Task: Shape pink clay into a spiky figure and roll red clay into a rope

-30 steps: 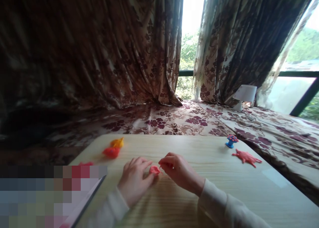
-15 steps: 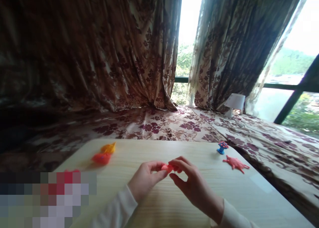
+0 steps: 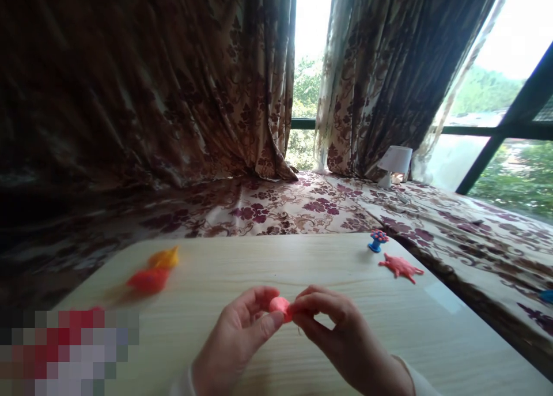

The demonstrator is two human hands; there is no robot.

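Observation:
A small pinkish-red lump, which looks like modelling clay, is held above the table between my two hands. My left hand grips its left side with thumb and fingers. On its right side, the thumb and fingertips of my right hand pinch the edge. A thin strand hangs by the right fingertips; what it is I cannot make out. To the right lies a flat pink piece with several pointed arms. Behind it stands a blue piece topped with red dots.
The pale wooden table bears a blurred orange-red lump and a yellow pointed piece at left. Beyond its edge, flowered cloth spreads toward curtains and a white lamp. A pixelated patch covers the lower left corner.
My hands and the lump appear slightly lower and nearer. The right fingers have closed into a pinch at the lump's edge. The whole view has shifted a little.

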